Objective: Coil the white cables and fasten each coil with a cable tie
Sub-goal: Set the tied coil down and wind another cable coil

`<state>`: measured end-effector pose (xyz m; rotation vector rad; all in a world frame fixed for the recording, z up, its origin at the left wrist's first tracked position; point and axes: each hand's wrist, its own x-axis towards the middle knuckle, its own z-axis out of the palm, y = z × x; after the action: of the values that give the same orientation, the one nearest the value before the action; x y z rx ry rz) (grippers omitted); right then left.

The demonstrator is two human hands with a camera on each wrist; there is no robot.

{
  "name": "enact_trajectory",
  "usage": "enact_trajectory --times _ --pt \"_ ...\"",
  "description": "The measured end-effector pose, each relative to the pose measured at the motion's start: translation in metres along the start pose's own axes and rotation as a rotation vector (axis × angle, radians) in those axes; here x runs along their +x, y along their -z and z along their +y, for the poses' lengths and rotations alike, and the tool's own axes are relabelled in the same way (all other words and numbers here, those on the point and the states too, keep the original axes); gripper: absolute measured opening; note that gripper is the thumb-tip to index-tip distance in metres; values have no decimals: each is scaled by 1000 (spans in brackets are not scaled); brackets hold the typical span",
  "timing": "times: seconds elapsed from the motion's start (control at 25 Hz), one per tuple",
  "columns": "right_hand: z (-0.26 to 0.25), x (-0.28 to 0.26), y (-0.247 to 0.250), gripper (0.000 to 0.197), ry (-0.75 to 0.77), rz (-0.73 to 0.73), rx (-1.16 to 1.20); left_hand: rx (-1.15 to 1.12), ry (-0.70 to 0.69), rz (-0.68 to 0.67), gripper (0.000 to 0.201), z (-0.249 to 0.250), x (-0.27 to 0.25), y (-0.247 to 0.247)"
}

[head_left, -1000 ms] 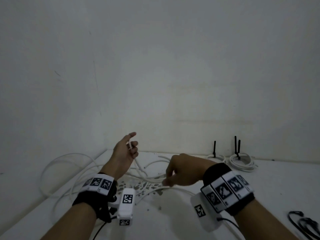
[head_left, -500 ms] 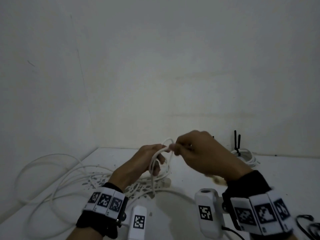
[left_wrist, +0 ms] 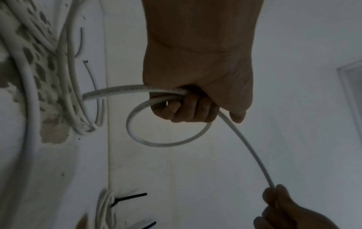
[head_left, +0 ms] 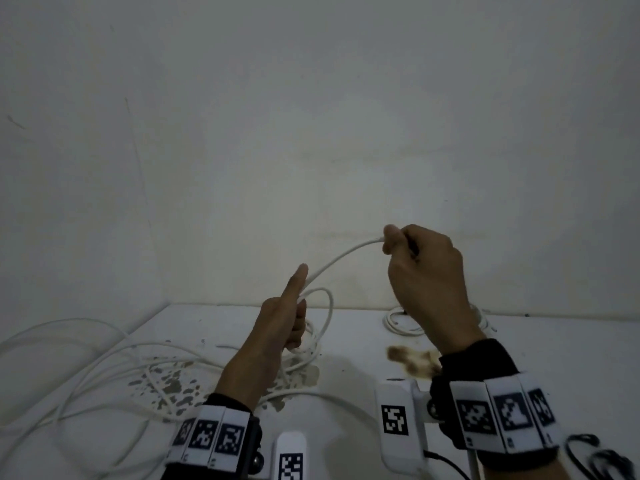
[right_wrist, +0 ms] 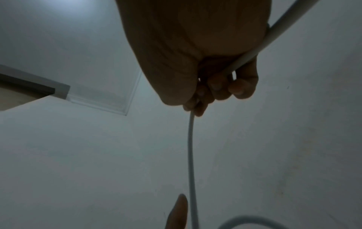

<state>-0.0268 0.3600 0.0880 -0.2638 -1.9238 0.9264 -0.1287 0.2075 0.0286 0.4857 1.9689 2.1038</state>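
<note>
A white cable [head_left: 341, 254], round in section and smooth-skinned, is held in the air above the bench [head_left: 346, 341] between two hands. One small loop [left_wrist: 156, 136] of it is gathered in the left hand [head_left: 280, 323], whose lower fingers [left_wrist: 188, 110] are curled round the doubled strands while the forefinger is pointed straight up beside the cable. From that loop the cable is carried up and to the right in a gentle arc to the right hand [head_left: 426, 282], where it is pinched near the fingertips [right_wrist: 197, 106] and passed on under the palm, the fingers being clenched about it. The rest of the cable is left trailing down to a loose tangle [head_left: 104, 372] of wide white curves spread over the left part of the bench. The bench is seen to be white and matt, with its coating flaked away in grey-brown patches [head_left: 173, 382] under the tangle and a brownish stain [head_left: 412, 358] near the right wrist. At the back of the bench, partly hidden by the right hand, a finished coil [left_wrist: 105, 207] is laid flat, bound by black cable ties [left_wrist: 129, 199] whose stiff tails are stuck out. Thin black items [head_left: 595, 455] are seen at the bench's right front edge, too blurred to identify. The bench is enclosed by plain, dull white walls [head_left: 311, 116] marked with faint scuffs.
</note>
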Motion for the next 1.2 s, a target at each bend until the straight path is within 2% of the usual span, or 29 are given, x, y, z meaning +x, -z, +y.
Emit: enact_trajectory --times 0.08,0.16,0.2,0.28,0.36,0.44,0.52,0.64,0.76,0.88,1.0,1.12,1.2 --pt "0 2 4 41 -80 110 85 109 -32 3 62 5 -2 0" --pt "2 6 13 43 -127 117 170 161 -42 59 64 5 0 5" --pt "4 7 17 42 -131 54 165 122 -39 66 65 5 3 10" --pt "6 7 17 39 -100 -90 51 -126 -7 -15 62 4 8 19" --pt "8 5 12 32 -65 -176 -62 -414 46 -138 43 8 11 27" --pt "8 1 5 21 -50 -262 -81 -467 45 -193 31 7 12 33" --pt "7 -2 0 20 -48 -350 -106 -415 17 -199 33 6 11 38" --pt "6 -2 -3 28 -108 -412 -44 -351 -26 -177 38 5 13 39" --pt "1 -4 -1 26 -164 -544 118 -348 -32 -66 39 3 16 37" --pt "-6 -7 3 23 -121 -660 119 -295 -24 50 42 -2 20 38" --pt "-6 -9 0 22 -105 -648 12 -340 51 52 40 -4 24 39" --pt "-7 -12 -8 17 -178 -516 101 -474 126 -53 31 -3 25 40" --pt "-6 -14 -12 21 -142 -426 100 -468 124 -94 28 -3 26 40"
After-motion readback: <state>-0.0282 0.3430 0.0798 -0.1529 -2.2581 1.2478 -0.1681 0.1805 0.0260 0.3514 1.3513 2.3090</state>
